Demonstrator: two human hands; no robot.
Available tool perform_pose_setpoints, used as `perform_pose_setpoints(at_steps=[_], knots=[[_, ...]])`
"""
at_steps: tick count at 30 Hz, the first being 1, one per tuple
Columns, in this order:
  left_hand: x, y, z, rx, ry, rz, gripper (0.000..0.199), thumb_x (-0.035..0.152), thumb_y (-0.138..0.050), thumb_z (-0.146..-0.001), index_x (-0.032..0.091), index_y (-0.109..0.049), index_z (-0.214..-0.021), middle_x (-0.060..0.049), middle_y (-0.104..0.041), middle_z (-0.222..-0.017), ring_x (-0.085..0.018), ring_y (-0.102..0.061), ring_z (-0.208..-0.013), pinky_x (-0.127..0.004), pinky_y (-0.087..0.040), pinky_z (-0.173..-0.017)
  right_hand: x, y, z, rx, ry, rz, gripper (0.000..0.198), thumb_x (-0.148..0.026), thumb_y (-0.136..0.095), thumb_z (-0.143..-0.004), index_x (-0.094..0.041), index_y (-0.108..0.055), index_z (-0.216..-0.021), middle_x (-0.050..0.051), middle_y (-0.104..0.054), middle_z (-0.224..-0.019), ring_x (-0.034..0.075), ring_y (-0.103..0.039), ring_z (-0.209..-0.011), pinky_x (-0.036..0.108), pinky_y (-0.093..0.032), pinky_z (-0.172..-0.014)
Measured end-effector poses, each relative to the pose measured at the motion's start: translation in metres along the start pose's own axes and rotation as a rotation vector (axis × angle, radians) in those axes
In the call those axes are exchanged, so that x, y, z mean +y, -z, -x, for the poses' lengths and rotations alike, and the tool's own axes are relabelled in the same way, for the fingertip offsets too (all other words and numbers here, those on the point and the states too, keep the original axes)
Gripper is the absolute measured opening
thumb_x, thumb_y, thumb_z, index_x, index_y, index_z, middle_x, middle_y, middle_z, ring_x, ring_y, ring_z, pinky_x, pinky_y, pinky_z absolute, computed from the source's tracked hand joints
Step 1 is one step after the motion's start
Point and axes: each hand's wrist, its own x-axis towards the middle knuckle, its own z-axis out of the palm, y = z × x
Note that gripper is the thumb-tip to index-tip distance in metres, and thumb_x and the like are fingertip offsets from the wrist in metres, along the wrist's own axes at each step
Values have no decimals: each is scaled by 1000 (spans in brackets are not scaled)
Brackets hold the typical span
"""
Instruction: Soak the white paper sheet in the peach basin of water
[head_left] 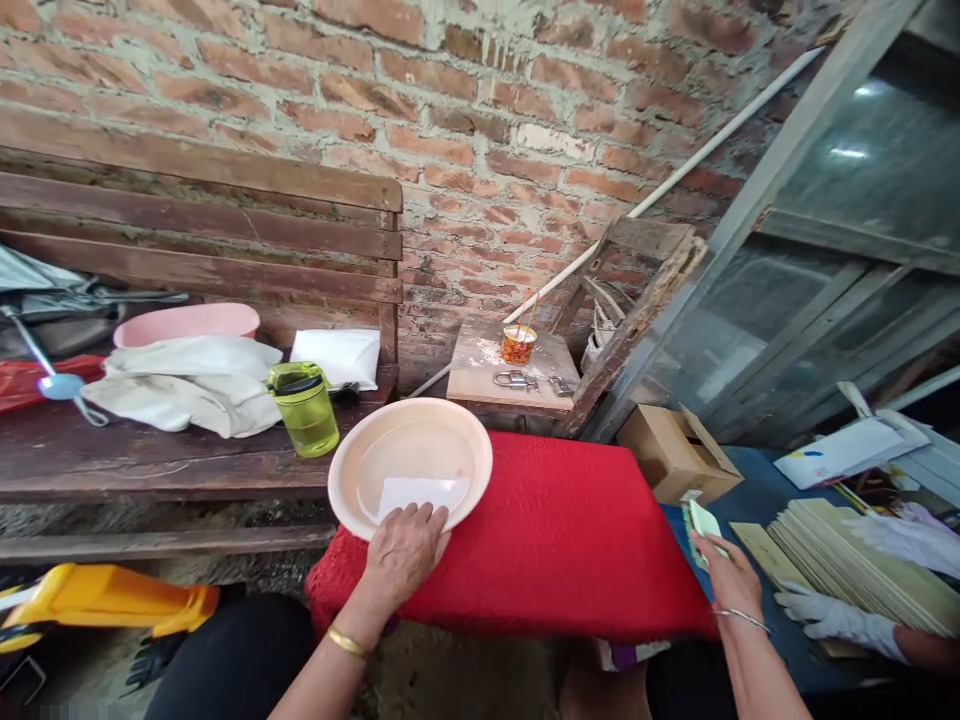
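Note:
A round pale peach basin (341, 475) with shallow water stands at the left end of a red cloth. A white rectangular sheet (424, 492) sits inside it, toward the near side. My left hand (405, 552) reaches over the near rim, its fingers closed at the sheet's near edge; the thumb is hidden. At the right end of the cloth, my right hand (727, 580) grips a small pale green brush (703, 522), with its bristles facing left. The brush is held clear of the basin.
A green water bottle (306, 415) and white cloth stand on the wooden bench (67, 450). The red cloth (570, 540) covers the surface before me. Behind are a patterned cup (518, 345) and padlock. At right, a co-worker's gloved hands (840, 612) touch stacked boards near a cardboard box (667, 450).

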Motion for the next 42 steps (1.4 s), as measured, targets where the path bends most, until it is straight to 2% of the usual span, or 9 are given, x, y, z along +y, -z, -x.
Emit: perform_pose_setpoints(at_steps=[4,9,15,18,24,30,34,39,42], knots=[[-2,-2,-1,-21,47,-3,20,26,-50,-95,23,-68,-105,-7,-69,-94,-25,-64,-90,-37,-42,-80,-9,-5,2,-53,-18,-78,64,-68,-42,-76,-18,-69,-105,13,-70,-91,29,-68,-85,38,-54,-71],[-5,-1,-2,-75,71,-52,24,27,-47,-96,24,-67,-110,-6,-71,-98,-25,-66,-92,-36,-45,-80,-37,-24,14,-125,161,-51,52,-64,-54,-73,-23,-72,-101,8,-62,-92,27,-62,-93,39,-49,-88],[-5,4,-5,-121,88,-120,24,23,-47,-95,24,-67,-109,-6,-72,-98,-24,-69,-92,-33,-46,-78,-65,-44,35,-210,361,-5,29,-44,-66,-76,-30,-73,-100,4,-58,-101,23,-58,-98,37,-43,-94],[-3,8,-5,-126,108,-136,25,22,-46,-95,24,-67,-108,-7,-72,-98,-24,-69,-93,-33,-45,-77,-59,-36,29,-202,311,97,31,-46,-62,-81,-30,-72,-106,6,-58,-101,25,-59,-95,40,-44,-91],[0,12,-6,-150,132,-131,24,22,-44,-96,22,-66,-103,-8,-72,-96,-23,-68,-93,-31,-44,-77,-21,-10,2,-99,25,229,44,-54,-52,-86,-28,-68,-118,12,-58,-102,30,-62,-93,45,-48,-84],[0,11,-6,-138,136,-141,24,24,-43,-97,22,-66,-102,-8,-73,-96,-23,-69,-93,-31,-44,-76,-24,-20,11,-194,127,36,41,-54,-55,-84,-26,-70,-110,5,-58,-93,21,-63,-89,33,-48,-86],[0,11,-6,-141,135,-163,24,25,-42,-97,22,-66,-101,-8,-73,-96,-24,-69,-93,-31,-44,-76,-28,-24,24,-221,214,47,37,-52,-57,-82,-30,-70,-109,5,-58,-99,24,-63,-93,36,-47,-88],[-1,11,-6,-138,135,-164,23,25,-43,-97,21,-65,-101,-8,-73,-97,-23,-69,-94,-31,-44,-78,-6,-7,18,-153,36,208,46,-56,-48,-87,-28,-67,-118,11,-59,-101,29,-63,-91,43,-48,-84],[-1,9,-6,-134,148,-154,23,27,-43,-98,21,-65,-100,-9,-73,-97,-23,-69,-94,-31,-43,-77,5,-2,10,-133,-4,152,46,-56,-51,-84,-27,-69,-115,11,-59,-100,27,-63,-90,41,-49,-86]])
